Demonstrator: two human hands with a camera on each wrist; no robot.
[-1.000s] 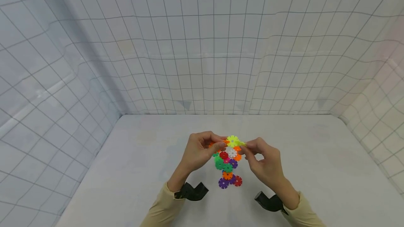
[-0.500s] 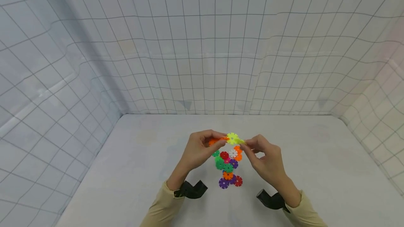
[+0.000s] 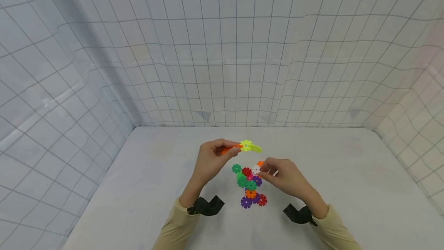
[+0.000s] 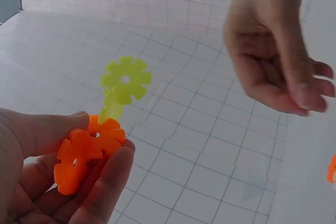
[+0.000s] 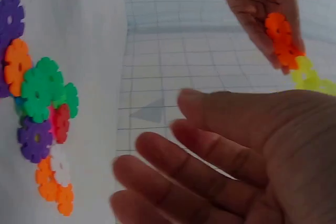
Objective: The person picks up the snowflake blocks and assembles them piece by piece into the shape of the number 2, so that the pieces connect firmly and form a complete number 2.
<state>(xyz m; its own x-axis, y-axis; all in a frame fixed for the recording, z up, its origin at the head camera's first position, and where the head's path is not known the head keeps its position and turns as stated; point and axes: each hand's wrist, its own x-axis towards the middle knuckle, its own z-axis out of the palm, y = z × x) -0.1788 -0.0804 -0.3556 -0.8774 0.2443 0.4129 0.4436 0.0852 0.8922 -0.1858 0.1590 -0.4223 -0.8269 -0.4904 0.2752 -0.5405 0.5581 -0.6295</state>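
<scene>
My left hand [image 3: 208,163] is raised above the table and pinches a short chain of slotted plastic snowflake discs. Two orange discs [image 4: 109,139] lie between its thumb and fingers in the left wrist view. Linked to them, two yellow discs [image 4: 139,80] stick out past the fingertips, set at an angle to each other. My right hand [image 3: 288,178] hovers beside the loose discs with nothing in its relaxed fingers. It is nearest a white disc [image 3: 255,168] and some orange discs [image 5: 47,184], which it partly covers in the head view.
Several more discs lie clustered on the white table [image 3: 138,188]: green [image 3: 242,182], red [image 3: 262,200], purple [image 3: 246,202], pink and orange. A black wrist mount [image 3: 209,206] sits on each wrist. White grid-lined sheeting [image 3: 222,68] rises behind the table and at both sides.
My right hand has let go of the yellow end of the chain and moved down to the loose discs. My left hand has carried the chain slightly left and up.
</scene>
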